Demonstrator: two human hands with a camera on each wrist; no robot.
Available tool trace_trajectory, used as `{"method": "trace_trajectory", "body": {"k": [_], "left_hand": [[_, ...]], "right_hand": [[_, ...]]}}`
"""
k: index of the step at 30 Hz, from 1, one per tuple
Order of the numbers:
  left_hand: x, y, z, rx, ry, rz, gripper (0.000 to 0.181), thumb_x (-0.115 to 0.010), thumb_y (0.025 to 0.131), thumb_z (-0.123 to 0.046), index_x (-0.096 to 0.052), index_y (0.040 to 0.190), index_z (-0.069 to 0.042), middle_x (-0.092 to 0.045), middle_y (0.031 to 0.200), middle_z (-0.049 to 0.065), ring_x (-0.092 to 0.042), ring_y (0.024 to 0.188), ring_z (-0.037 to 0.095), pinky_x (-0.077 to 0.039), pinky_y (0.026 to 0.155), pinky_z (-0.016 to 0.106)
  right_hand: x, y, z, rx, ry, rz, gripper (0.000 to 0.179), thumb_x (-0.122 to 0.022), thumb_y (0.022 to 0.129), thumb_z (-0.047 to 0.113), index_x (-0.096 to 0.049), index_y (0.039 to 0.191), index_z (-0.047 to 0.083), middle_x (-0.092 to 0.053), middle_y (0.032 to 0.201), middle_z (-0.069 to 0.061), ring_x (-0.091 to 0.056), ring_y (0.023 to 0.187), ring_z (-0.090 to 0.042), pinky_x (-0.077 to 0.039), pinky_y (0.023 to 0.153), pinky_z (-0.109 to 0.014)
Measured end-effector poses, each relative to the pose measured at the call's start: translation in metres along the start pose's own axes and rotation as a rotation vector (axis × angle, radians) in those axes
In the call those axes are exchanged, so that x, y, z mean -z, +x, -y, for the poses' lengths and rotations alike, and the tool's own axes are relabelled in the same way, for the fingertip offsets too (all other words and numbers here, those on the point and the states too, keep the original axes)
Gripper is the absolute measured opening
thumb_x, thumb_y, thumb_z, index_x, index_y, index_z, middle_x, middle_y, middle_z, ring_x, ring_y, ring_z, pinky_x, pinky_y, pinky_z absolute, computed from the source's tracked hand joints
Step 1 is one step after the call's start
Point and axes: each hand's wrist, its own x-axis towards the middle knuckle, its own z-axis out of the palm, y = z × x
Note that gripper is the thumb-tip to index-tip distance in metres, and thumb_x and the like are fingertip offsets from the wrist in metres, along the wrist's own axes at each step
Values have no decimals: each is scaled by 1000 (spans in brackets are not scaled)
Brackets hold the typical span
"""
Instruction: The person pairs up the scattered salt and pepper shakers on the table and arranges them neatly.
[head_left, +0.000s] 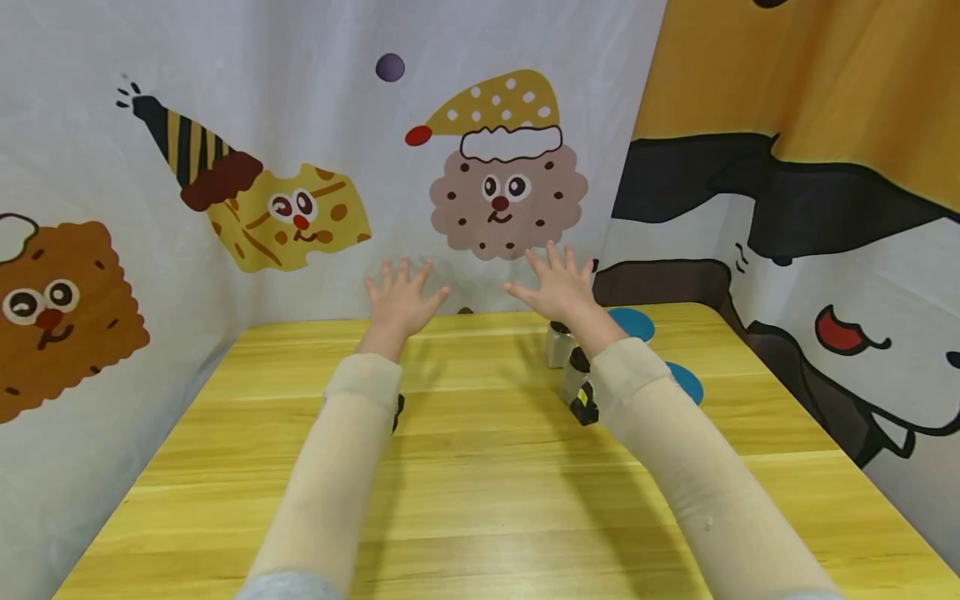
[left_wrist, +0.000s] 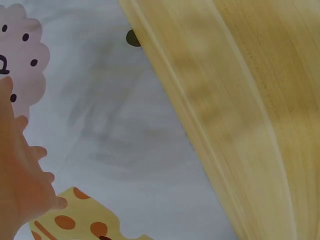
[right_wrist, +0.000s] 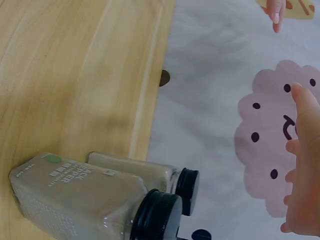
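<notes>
- Big cartoon-print curtain (head_left: 337,100): wraps around the far edge and sides of the table, cheese and cookie faces all over it.
- Table (head_left: 480,500): light wood, striped grain, with shadows falling across it.
- Right sleeve (head_left: 705,450) and left sleeve (head_left: 322,483): cream-coloured, both stretched out over the table.
- Right hand (head_left: 564,290): up in the air near the table's far edge, back of the hand showing, fingers spread wide, thumb sticking out.
- Left hand (head_left: 400,302): same deal, raised near the table's far edge, fingers fanned out too.
- Front jar (right_wrist: 80,195): standing on the right half of the table, black cap, pale lettering.
- Back jar (right_wrist: 132,167): also black-capped, just behind that one, closer to the table's far edge.
- Blue discs (head_left: 632,323): two, toward the table's right side, partly behind the sleeve.
- Dark thing (head_left: 398,412): on the table's left half, mostly hidden, so can't tell what it is.
</notes>
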Motion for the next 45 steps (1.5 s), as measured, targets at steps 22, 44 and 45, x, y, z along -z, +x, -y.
{"method": "trace_trajectory", "body": {"k": [22,44,45], "left_hand": [[10,-8,-8,-96,-66,-62,74,-31,94,-66,-15,155,-28,-6,159,14,2,142,42,7,107,62],[3,-28,-23,-198,-174,-115,77,-32,92,-70,-11,155,-31,-2,160,8,4,143,35,2,110,58],[2,-29,-24,-201,-175,-118,78,-31,91,-71,-11,155,-31,-2,160,7,3,143,34,2,110,58]], "right_hand": [[20,-18,-11,49,49,-48,90,-32,85,79,-14,155,25,4,159,-12,9,141,-41,10,105,-64],[25,-47,-20,95,115,-125,87,-39,87,74,-16,155,25,1,160,-11,7,143,-36,9,107,-60],[25,-49,-20,97,115,-130,87,-39,87,74,-16,155,25,1,160,-11,7,143,-36,8,107,-61]]}}
